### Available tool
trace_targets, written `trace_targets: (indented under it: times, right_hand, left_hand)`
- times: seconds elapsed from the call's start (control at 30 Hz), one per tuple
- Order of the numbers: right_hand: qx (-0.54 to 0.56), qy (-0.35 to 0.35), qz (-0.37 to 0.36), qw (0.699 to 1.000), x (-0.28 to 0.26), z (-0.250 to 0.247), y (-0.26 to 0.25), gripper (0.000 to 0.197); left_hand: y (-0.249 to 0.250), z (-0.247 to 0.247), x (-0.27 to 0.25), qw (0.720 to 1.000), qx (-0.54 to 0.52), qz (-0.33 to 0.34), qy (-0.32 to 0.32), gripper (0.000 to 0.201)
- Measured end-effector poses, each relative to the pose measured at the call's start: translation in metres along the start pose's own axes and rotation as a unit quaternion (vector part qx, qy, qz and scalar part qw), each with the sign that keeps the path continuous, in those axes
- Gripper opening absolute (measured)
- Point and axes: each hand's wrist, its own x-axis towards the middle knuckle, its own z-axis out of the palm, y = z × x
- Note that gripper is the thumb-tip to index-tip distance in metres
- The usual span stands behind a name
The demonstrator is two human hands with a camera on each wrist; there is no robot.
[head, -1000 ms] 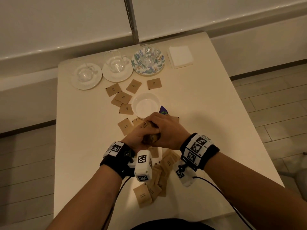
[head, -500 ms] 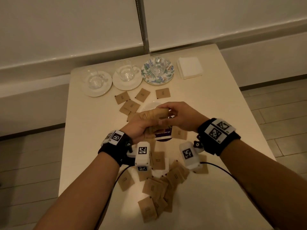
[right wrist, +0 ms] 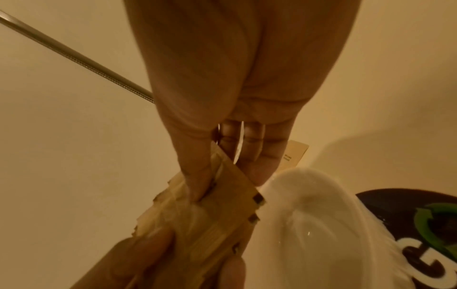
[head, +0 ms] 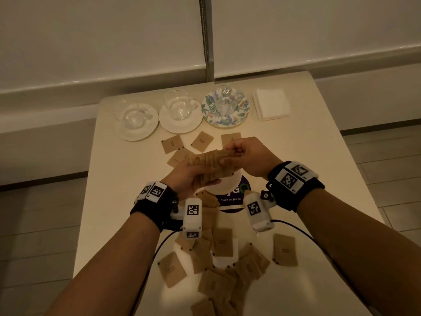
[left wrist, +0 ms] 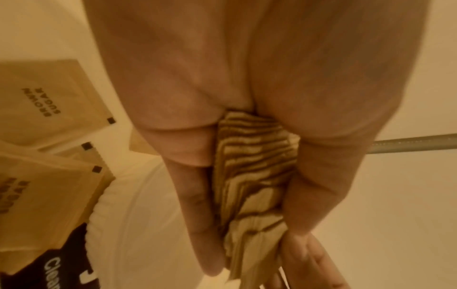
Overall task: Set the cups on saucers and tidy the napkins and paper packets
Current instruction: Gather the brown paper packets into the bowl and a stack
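Note:
Both hands hold one stack of brown sugar packets [head: 210, 164] above a white bowl [head: 225, 187]. My left hand [head: 193, 176] grips the stack [left wrist: 252, 176] from below, fingers and thumb curled round it. My right hand [head: 246, 158] pinches the stack's far end [right wrist: 217, 197] between thumb and fingers. Three glass cups stand on saucers at the table's far edge: left [head: 133, 116], middle [head: 180, 108], and one on a floral saucer [head: 225, 103]. A white napkin stack [head: 271, 107] lies to their right. Loose packets [head: 222, 263] lie scattered near me; a few more [head: 201, 141] sit beyond the hands.
The cream table [head: 307, 160] has bare room on its right and left sides. A dark round sticker [head: 234, 199] reading "Clean as you go" lies under the bowl. A wall with a metal strip [head: 206, 37] rises behind the table. Cables run from my wrists.
Both hands lifted the packet stack up and away from the table. The right hand shifted from covering the stack to pinching its far end, and the bowl now shows beneath.

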Motion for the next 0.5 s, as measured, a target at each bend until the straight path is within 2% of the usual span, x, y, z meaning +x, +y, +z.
trace_targets:
  times: [0.1,0.23,0.3,0.4,0.5]
  right_hand:
    - [-0.057,-0.015,-0.009,0.998,0.008,0.006,0.0,0.025]
    - [-0.126,-0.037,-0.027,0.991,0.015,0.011,-0.008,0.035]
    - [-0.175,-0.051,-0.039,0.982,0.018,0.011,-0.012,0.037]
    - [-0.229,-0.054,-0.052,0.971,0.022,0.006,-0.015,0.027]
    - [-0.2,-0.021,-0.052,0.978,0.023,0.001,-0.011,0.02]
  left_hand:
    - [-0.001,-0.007,0.005,1.0,0.029,0.003,-0.008,0.056]
    - [-0.002,-0.011,0.01,0.999,0.039,0.018,-0.005,0.074]
    - [-0.002,-0.011,0.013,0.998,0.061,0.024,0.011,0.073]
    - [-0.005,-0.013,0.014,0.996,0.071,0.035,0.044,0.068]
    - [-0.003,-0.018,0.012,0.999,0.037,0.026,0.029,0.058]
